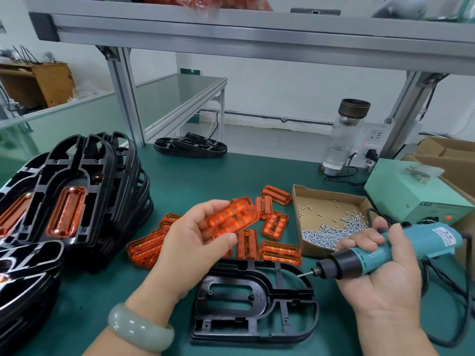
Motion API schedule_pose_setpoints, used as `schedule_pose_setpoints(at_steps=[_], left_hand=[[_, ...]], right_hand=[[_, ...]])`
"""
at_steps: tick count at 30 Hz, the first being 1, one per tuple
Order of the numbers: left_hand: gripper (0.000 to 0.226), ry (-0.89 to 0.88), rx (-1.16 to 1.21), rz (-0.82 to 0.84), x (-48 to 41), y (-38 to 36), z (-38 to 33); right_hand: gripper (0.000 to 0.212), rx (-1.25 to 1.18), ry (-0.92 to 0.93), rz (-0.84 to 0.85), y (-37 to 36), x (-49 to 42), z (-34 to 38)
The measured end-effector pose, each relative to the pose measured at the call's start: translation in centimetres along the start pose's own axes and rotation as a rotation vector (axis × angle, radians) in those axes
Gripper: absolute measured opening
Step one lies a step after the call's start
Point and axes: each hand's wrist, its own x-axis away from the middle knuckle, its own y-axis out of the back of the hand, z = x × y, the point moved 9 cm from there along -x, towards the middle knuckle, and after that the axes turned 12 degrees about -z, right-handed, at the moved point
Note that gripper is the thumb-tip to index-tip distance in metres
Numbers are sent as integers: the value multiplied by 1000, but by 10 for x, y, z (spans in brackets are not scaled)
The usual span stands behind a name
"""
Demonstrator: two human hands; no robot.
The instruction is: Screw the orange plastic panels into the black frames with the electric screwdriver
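Observation:
My left hand (198,242) pinches one orange plastic panel (231,217) above the green table, thumb under it and fingers over its far edge. Below it a black frame (257,301) lies flat with its rectangular opening bare. My right hand (380,273) grips the teal electric screwdriver (390,250), whose bit points left, just above the frame's right side. Several loose orange panels (280,251) lie scattered behind the frame.
A cardboard tray of screws (331,219) sits right of the panels. A stack of black frames with orange panels fitted (77,206) leans at the left. More black frames (190,146), a glass bottle (344,140) and a green power box (413,194) stand behind.

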Motion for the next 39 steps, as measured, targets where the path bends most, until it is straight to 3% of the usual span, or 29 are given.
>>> schedule_pose_setpoints(at_steps=[3, 6, 13, 18, 23, 34, 39], left_hand=[[26, 30, 15, -34, 0, 2, -1], [16, 23, -142, -69, -3, 12, 1], [17, -97, -536, 304, 8, -6, -1], [11, -114, -697, 426, 17, -14, 4], [7, -141, -826, 441, 20, -13, 7], [6, -237, -884, 522, 24, -21, 6], [8, -240, -948, 453, 21, -18, 6]], right_hand=[[53, -7, -4, 10, 0, 1, -1], [49, 8, -3, -3, 0, 0, 0], [48, 12, -3, -11, 1, -1, -2], [43, 36, 2, -33, 1, 0, -2], [16, 40, 26, -62, 7, -1, -2], [13, 63, 34, -56, 6, 0, -2], [13, 63, 24, -61, 6, 0, -4]])
